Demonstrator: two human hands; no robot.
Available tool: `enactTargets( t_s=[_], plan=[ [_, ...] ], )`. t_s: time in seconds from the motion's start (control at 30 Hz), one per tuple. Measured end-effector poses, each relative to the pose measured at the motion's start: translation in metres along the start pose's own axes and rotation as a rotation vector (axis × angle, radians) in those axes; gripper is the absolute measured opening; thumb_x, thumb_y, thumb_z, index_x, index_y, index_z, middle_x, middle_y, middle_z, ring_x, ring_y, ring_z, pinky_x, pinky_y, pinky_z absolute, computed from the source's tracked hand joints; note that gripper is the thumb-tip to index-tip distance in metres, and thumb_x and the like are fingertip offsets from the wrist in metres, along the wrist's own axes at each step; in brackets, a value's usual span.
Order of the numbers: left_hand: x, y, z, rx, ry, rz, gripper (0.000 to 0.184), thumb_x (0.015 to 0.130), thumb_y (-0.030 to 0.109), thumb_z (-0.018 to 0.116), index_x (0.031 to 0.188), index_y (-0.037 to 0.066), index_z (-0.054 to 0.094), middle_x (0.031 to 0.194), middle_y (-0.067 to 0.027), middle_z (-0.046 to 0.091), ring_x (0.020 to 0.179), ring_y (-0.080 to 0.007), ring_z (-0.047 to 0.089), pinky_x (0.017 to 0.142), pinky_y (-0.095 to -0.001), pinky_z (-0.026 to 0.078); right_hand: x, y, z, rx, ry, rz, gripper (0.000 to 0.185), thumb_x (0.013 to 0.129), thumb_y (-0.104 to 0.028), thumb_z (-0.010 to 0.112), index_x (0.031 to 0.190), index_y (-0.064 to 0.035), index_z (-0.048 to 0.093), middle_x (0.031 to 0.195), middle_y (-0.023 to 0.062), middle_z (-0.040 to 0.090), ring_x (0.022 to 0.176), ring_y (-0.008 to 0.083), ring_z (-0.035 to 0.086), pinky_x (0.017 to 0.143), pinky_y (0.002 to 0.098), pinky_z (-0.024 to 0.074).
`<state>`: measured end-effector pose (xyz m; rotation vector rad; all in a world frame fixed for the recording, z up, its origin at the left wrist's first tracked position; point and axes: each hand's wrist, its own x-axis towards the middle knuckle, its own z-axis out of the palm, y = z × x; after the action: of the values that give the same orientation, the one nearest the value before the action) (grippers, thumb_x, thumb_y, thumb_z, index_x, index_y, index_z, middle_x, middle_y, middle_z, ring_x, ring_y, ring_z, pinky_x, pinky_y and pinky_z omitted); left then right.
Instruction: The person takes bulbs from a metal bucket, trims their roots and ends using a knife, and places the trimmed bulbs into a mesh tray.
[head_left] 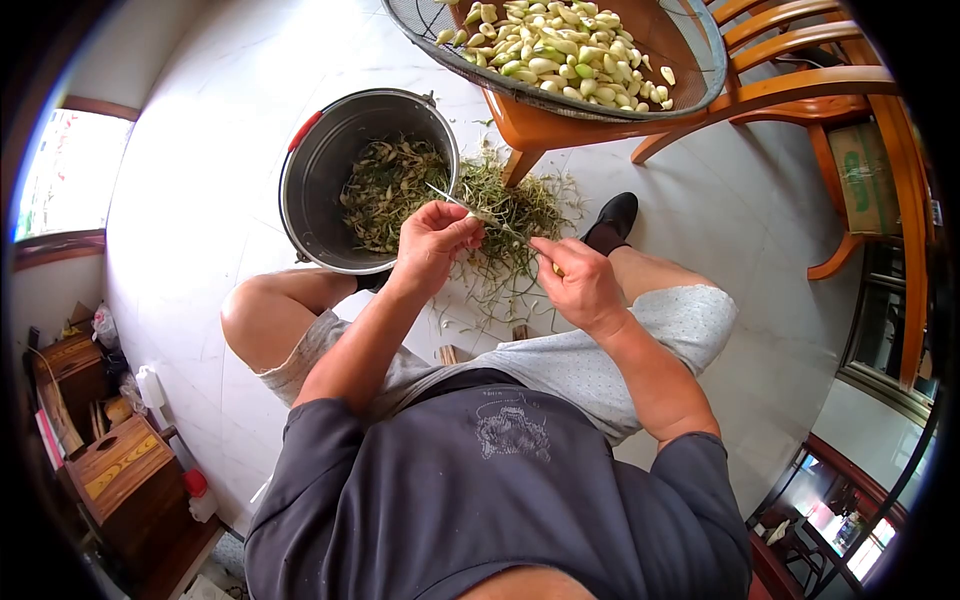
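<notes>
My left hand point(436, 243) is closed, thumb and fingers pinching a small pale bulb point(474, 214) beside the bucket's rim. My right hand point(583, 283) wraps round the handle of a slim-bladed knife point(512, 233); a bit of yellow shows between the fingers. The blade reaches across to the left hand, and its thin tip pokes out past those fingers. Below both hands, a heap of green and dry trimmings point(515, 205) covers the floor. The metal bucket point(310, 215) stands to the left, with more trimmings and what look like bulbs inside.
A mesh basket point(712, 75) full of pale, trimmed bulbs point(560, 60) rests on a wooden chair point(520, 130) ahead. Another wooden chair point(905, 230) and a cardboard box point(866, 180) are at the right. Wooden boxes point(115, 465) stand at the far left. My shod foot point(615, 215) is near the heap.
</notes>
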<state>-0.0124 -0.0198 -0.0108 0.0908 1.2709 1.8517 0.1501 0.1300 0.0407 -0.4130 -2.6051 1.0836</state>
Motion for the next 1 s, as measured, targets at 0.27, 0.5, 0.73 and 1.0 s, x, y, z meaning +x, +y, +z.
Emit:
enactTargets(
  t_s=[0.27,0.5,0.73,1.0],
  plan=[
    [-0.002,0.003,0.002,-0.079,-0.028,0.042,0.010,0.083,-0.002,0.063,0.088,-0.001,0.055,0.082,-0.0113,0.064,0.071,-0.0166,0.062,0.067,-0.0276,0.051,-0.003,-0.001,0.002,-0.046,0.015,-0.025,0.019,0.079,-0.006,0.058,0.095,-0.0021,0.066,0.077,0.0146,0.062,0.066,0.0308,0.060,0.060,0.0363,0.0488],
    [-0.011,0.030,0.010,-0.150,-0.089,0.110,0.010,0.083,-0.001,0.063,0.091,-0.001,0.056,0.081,-0.0108,0.063,0.068,-0.0170,0.061,0.063,-0.0267,0.050,-0.006,0.034,-0.003,-0.238,-0.177,0.370,0.019,0.079,-0.014,0.054,0.087,-0.0018,0.064,0.078,0.0217,0.062,0.076,0.0384,0.060,0.069,0.0451,0.0481],
    [0.023,0.128,0.078,0.242,-0.194,0.276,0.026,0.087,0.013,0.063,0.101,-0.008,0.056,0.078,-0.0100,0.057,0.064,-0.0153,0.055,0.057,-0.0260,0.048,0.001,0.025,-0.002,-0.136,-0.305,0.374,0.017,0.078,-0.016,0.054,0.079,-0.0005,0.060,0.073,0.0221,0.060,0.075,0.0396,0.060,0.068,0.0469,0.0475],
    [0.091,0.194,0.037,0.694,-0.210,0.206,0.027,0.088,0.025,0.060,0.095,-0.001,0.063,0.078,-0.0076,0.063,0.065,-0.0130,0.059,0.060,-0.0241,0.049,-0.001,0.021,-0.014,-0.045,-0.234,0.443,0.019,0.077,-0.017,0.056,0.084,-0.0003,0.063,0.071,0.0230,0.059,0.071,0.0392,0.059,0.064,0.0443,0.0465]
  ],
)
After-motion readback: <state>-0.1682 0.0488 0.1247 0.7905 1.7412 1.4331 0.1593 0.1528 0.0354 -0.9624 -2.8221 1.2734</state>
